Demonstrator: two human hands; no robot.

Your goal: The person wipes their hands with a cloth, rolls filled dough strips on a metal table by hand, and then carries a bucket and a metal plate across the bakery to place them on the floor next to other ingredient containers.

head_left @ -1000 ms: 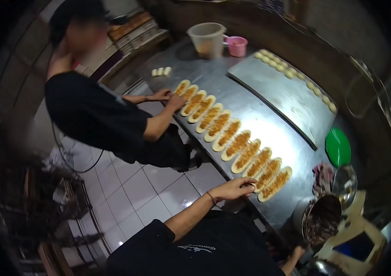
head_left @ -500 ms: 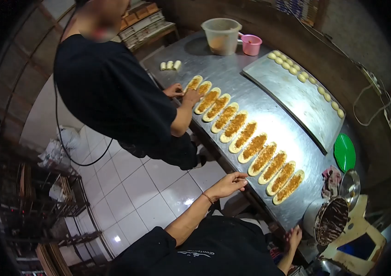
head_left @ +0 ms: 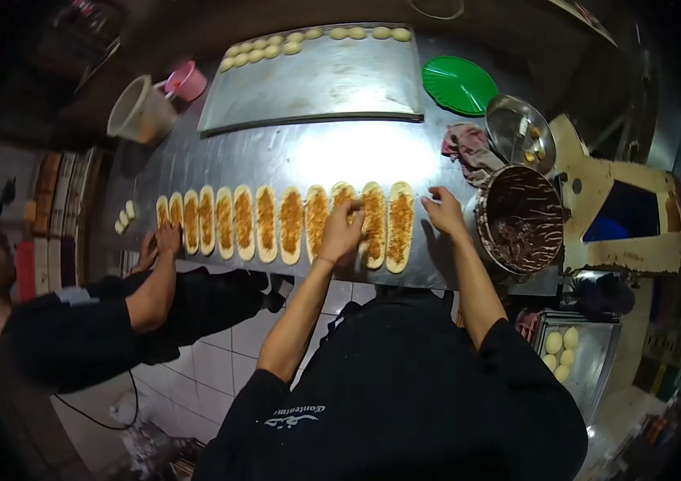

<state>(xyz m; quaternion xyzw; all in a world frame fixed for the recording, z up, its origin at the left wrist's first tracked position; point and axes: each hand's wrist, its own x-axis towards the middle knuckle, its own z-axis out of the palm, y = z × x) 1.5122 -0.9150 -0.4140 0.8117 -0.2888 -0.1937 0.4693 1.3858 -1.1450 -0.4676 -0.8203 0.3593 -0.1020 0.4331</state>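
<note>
Both arms reach from the near side toward the far side, bare below short dark sleeves (head_left: 272,381). The left forearm (head_left: 296,321) slants far and to the right, ending in a wrist (head_left: 327,258) ringed by a thin band. The left grip (head_left: 344,230) shows its back to the view, fingers bent and aimed far and right; what its underside does is hidden. The right forearm (head_left: 482,293) slants far and to the left, its elbow bent. The right grip (head_left: 444,212) is raised with the thumb and forefinger spread apart, pointing far and left, and nothing shows between them. The two grips are apart, with the torso (head_left: 405,369) near, between the arms.
</note>
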